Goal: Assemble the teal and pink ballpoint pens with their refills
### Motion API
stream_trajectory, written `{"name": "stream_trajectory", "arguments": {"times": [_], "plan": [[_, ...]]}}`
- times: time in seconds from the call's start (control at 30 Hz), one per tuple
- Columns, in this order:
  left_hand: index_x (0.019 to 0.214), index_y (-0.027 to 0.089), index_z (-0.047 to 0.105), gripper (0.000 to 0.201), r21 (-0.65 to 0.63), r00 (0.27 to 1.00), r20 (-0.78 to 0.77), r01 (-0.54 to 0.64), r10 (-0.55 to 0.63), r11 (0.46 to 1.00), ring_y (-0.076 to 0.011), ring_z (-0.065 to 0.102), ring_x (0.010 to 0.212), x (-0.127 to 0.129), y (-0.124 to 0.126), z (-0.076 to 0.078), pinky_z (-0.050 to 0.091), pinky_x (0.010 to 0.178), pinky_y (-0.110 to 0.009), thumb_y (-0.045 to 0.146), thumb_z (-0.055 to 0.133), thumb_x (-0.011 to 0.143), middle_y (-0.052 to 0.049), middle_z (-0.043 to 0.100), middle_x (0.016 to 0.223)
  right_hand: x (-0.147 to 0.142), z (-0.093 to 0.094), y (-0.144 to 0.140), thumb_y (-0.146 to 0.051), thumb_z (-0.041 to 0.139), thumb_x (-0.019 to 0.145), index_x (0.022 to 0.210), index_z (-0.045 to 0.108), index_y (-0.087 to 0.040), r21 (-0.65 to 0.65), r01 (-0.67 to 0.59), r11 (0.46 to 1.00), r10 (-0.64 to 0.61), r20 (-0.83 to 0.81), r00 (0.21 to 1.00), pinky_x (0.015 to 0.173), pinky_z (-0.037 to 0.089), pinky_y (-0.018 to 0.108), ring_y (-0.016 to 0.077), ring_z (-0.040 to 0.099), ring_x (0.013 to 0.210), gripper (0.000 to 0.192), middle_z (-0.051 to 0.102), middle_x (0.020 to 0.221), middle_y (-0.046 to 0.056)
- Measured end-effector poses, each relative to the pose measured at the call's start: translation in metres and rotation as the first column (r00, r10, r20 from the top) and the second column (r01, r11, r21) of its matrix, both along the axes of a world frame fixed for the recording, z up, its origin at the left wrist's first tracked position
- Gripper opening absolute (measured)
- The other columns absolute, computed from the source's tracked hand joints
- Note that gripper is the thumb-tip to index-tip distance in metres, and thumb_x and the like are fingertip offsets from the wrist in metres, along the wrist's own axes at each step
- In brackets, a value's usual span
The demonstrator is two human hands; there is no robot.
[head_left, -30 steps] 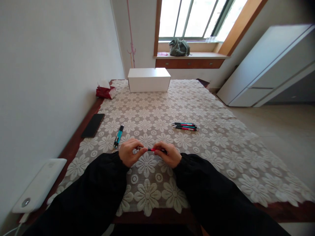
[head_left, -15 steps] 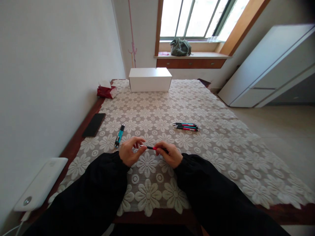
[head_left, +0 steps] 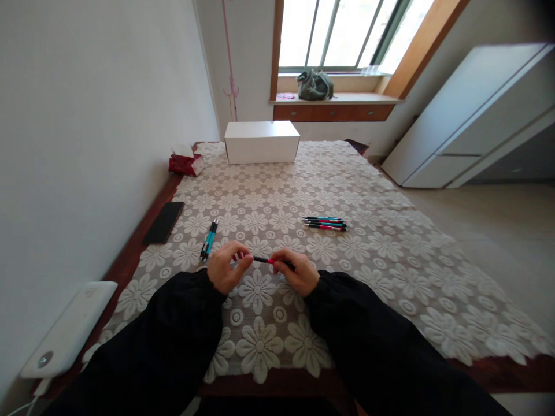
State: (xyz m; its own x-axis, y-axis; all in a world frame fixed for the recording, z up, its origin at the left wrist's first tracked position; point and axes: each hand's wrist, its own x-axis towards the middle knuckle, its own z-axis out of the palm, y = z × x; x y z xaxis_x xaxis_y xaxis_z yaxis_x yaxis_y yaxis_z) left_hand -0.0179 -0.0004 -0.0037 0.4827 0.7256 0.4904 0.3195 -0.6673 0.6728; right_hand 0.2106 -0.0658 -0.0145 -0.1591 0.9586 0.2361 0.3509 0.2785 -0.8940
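A black and red pen (head_left: 261, 259) lies level between my two hands, a little above the tablecloth. My right hand (head_left: 297, 270) is closed round its red part, and the pen's rear end is mostly hidden by the fingers. At the pen's tip, the thumb and forefinger of my left hand (head_left: 226, 267) pinch together; the silver point is nearly covered by them. Left of that hand lie two teal and black pens (head_left: 208, 240), side by side. Farther off to the right rests a group of several red, teal and black pens (head_left: 324, 223).
A white box (head_left: 262, 144) stands at the table's far end. Along the left edge are a red tissue pack (head_left: 185, 164), a dark phone (head_left: 163, 222) and a white device with a cable (head_left: 69, 329). A lace tablecloth (head_left: 260, 341) covers the table.
My left fingertips have closed in on the pen's tip, hiding more of the silver point. My right hand keeps its hold. The view has shifted slightly.
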Motion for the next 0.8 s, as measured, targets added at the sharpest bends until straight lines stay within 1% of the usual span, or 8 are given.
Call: {"name": "stream_trajectory", "arguments": {"times": [0.03,0.1,0.17,0.27,0.43,0.53,0.63,0.8], "plan": [[0.08,0.019,0.063,0.023,0.007,1.0,-0.016,-0.002,0.002,1.0,-0.0146,0.059,0.066,0.0001,0.0007,-0.0003,0.048,0.062,-0.028,0.035,0.059,0.096,-0.002,0.064,0.072,0.0,-0.0005,0.0001,-0.028,0.055,0.095,0.098,0.063,-0.022,0.0,-0.001,1.0,0.001,-0.004,1.0,0.067,0.048,0.027,0.0144,0.065,0.067,0.01,0.071,0.074,0.0],[0.081,0.019,0.064,0.021,0.025,1.0,-0.011,0.021,-0.02,0.999,-0.0141,0.058,0.066,0.0012,0.0006,0.0003,0.049,0.062,-0.028,0.033,0.059,0.097,-0.002,0.065,0.074,0.0004,-0.0015,0.0004,-0.028,0.055,0.095,0.098,0.062,-0.022,-0.002,0.002,1.0,-0.002,-0.006,1.0,0.068,0.049,0.027,0.0148,0.066,0.068,0.01,0.071,0.074,0.0],[0.095,0.02,0.066,0.01,0.043,0.999,0.026,0.045,-0.047,0.998,-0.0144,0.061,0.073,0.0025,-0.0012,0.0022,0.051,0.065,-0.028,0.028,0.061,0.095,-0.005,0.07,0.09,0.0011,-0.0021,0.0005,-0.03,0.055,0.096,0.098,0.063,-0.022,-0.006,0.007,1.0,-0.007,0.0,1.0,0.068,0.05,0.028,0.015,0.066,0.068,0.011,0.072,0.074,0.0],[0.112,0.02,0.063,0.023,0.05,0.999,0.04,0.033,-0.035,0.998,-0.0165,0.064,0.081,0.0032,-0.0038,0.0049,0.053,0.069,-0.03,0.029,0.066,0.091,-0.007,0.07,0.105,0.0022,-0.0022,0.0002,-0.031,0.056,0.097,0.099,0.063,-0.022,-0.01,0.001,1.0,-0.001,0.015,1.0,0.069,0.05,0.028,0.0149,0.067,0.069,0.011,0.072,0.075,0.0],[0.085,0.02,0.063,0.016,0.024,1.0,0.003,0.026,-0.026,0.999,-0.0154,0.061,0.072,0.0033,-0.002,0.0047,0.05,0.062,-0.028,0.031,0.06,0.096,-0.003,0.066,0.081,0.003,-0.0024,-0.0001,-0.029,0.055,0.097,0.098,0.063,-0.022,-0.01,-0.005,1.0,0.006,0.015,1.0,0.07,0.05,0.028,0.0149,0.067,0.069,0.011,0.072,0.076,0.0],[0.098,0.02,0.066,0.01,0.031,0.997,0.037,0.06,-0.061,0.998,-0.0153,0.064,0.079,0.004,-0.0023,0.0051,0.053,0.067,-0.029,0.026,0.058,0.096,-0.007,0.07,0.1,0.0032,-0.0033,0.0004,-0.03,0.055,0.097,0.099,0.063,-0.022,-0.005,-0.003,1.0,0.003,0.017,1.0,0.07,0.05,0.028,0.015,0.067,0.068,0.011,0.072,0.075,0.0],[0.111,0.021,0.064,0.024,0.042,0.998,0.034,0.06,-0.062,0.997,-0.0177,0.066,0.086,0.0037,-0.0035,0.0068,0.055,0.071,-0.032,0.03,0.067,0.09,-0.01,0.069,0.113,0.0032,-0.0034,0.0006,-0.03,0.055,0.097,0.1,0.064,-0.022,-0.007,-0.005,1.0,0.005,0.025,1.0,0.068,0.049,0.027,0.0146,0.067,0.067,0.012,0.072,0.075,0.0],[0.081,0.019,0.062,0.02,0.024,0.999,-0.003,0.043,-0.043,0.999,-0.0162,0.064,0.077,0.0034,-0.0013,0.0066,0.051,0.064,-0.028,0.033,0.06,0.095,-0.006,0.069,0.089,0.0024,-0.0023,0.0005,-0.029,0.056,0.096,0.1,0.064,-0.022,-0.007,0.003,1.0,-0.002,0.029,1.0,0.068,0.049,0.027,0.0149,0.067,0.069,0.011,0.073,0.075,0.0]]}}
